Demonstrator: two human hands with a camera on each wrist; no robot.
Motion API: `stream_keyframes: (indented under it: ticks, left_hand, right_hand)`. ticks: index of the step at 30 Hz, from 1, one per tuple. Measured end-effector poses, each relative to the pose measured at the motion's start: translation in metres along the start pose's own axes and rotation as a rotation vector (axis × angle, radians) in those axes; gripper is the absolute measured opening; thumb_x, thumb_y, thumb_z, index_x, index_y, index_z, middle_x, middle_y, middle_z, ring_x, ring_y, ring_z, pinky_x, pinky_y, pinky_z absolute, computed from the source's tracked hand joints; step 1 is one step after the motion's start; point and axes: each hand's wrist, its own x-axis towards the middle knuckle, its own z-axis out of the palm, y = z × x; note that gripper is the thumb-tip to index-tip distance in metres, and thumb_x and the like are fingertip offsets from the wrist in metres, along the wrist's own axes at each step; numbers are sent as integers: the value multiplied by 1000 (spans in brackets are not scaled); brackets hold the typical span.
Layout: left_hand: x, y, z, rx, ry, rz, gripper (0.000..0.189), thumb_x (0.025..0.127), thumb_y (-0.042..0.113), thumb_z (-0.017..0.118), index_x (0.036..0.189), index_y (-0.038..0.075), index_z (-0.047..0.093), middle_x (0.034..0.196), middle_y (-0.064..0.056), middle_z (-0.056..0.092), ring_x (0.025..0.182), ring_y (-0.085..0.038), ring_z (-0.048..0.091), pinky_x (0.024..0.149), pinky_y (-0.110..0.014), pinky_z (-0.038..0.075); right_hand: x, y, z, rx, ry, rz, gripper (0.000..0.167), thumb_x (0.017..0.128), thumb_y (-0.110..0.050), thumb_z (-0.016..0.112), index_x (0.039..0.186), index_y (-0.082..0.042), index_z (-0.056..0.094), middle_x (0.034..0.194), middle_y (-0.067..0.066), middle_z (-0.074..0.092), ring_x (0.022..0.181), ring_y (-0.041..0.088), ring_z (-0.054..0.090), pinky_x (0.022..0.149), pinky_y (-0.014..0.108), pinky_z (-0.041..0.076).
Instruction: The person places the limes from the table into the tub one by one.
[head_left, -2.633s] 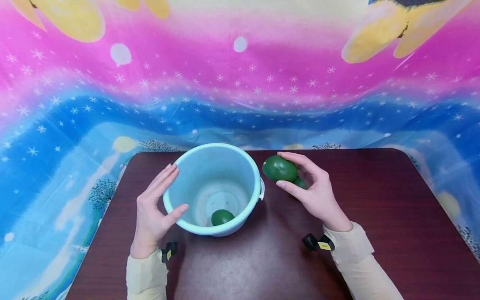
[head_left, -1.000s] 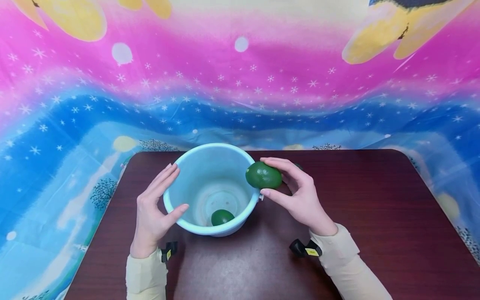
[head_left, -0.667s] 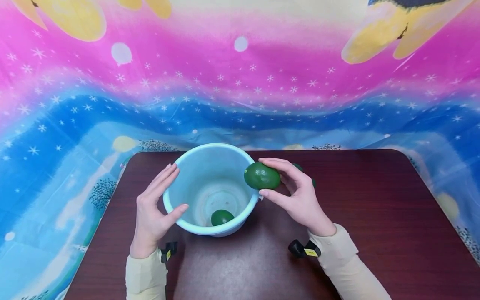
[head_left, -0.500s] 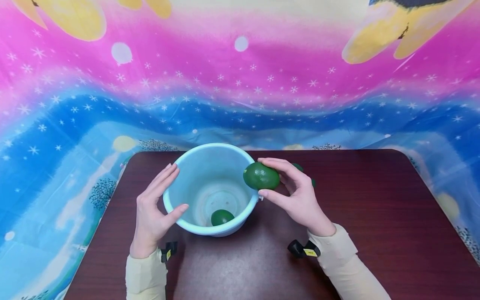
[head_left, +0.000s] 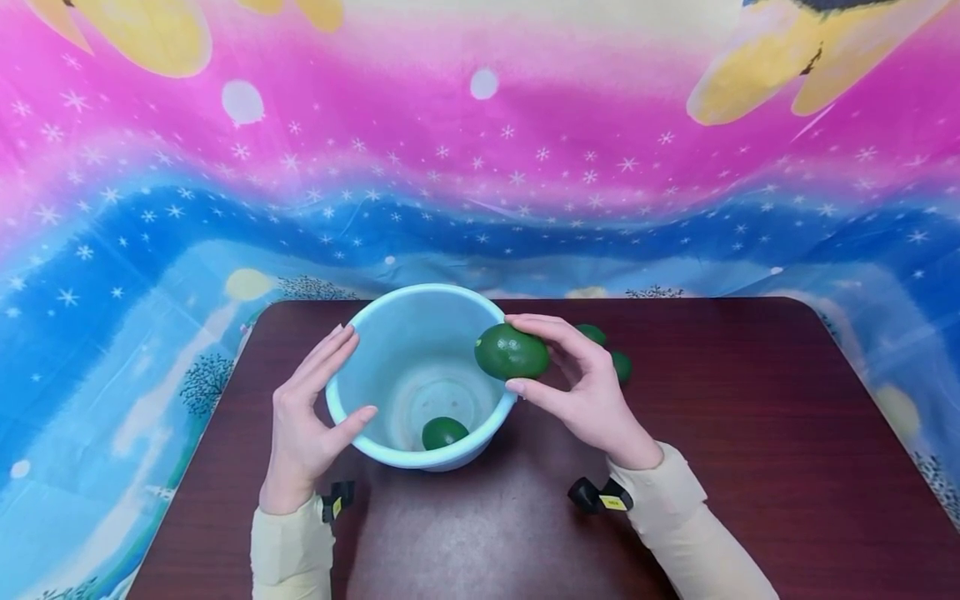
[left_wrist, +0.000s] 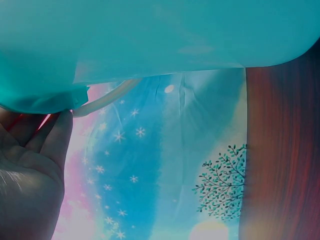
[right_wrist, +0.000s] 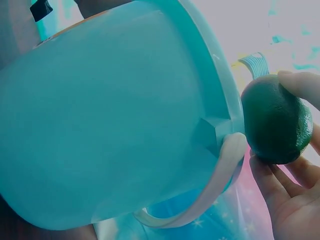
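A light blue bucket (head_left: 420, 458) stands upright on the table, and one dark green avocado (head_left: 445, 433) lies on its bottom. My right hand (head_left: 588, 392) pinches another green avocado (head_left: 512, 352) between thumb and fingertips, over the bucket's right rim. In the right wrist view that held avocado (right_wrist: 276, 120) shows just beyond the rim, level with it. My left hand (head_left: 311, 417) rests on the left side of the bucket with fingers extended and thumb spread along the rim. The left wrist view shows its fingertips at the underside of the rim.
Two more green avocados, one farther back (head_left: 591, 334) and one nearer (head_left: 622, 367), lie on the dark wood table (head_left: 750, 417) behind my right hand. The bucket's white handle (right_wrist: 200, 200) hangs down outside. A patterned cloth (head_left: 480, 183) hangs behind the table.
My right hand has moved left with its avocado, from above the table to over the bucket's right rim. The avocados behind it have come into view. My left hand has stayed put.
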Motion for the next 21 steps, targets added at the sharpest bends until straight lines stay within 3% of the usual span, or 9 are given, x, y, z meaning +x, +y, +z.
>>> stream_keyframes:
  ticks: [8, 21]
  left_hand:
    - [1, 1, -1, 6, 2, 6, 78, 88, 56, 72, 128, -11, 65, 132, -27, 62, 129, -51, 50, 107, -23, 40]
    - [0, -1, -1, -7, 0, 2, 75, 87, 52, 76, 128, -9, 65, 133, -26, 62, 130, -50, 50, 106, -22, 41]
  right_hand:
    - [2, -1, 6, 9, -21, 16, 68, 81, 14, 78, 142, -10, 60, 143, 8, 56, 131, 33, 52, 102, 46, 48]
    - [9, -24, 20, 44, -64, -21, 61, 80, 19, 75, 137, 8, 57, 140, 16, 55, 133, 36, 49, 102, 44, 49]
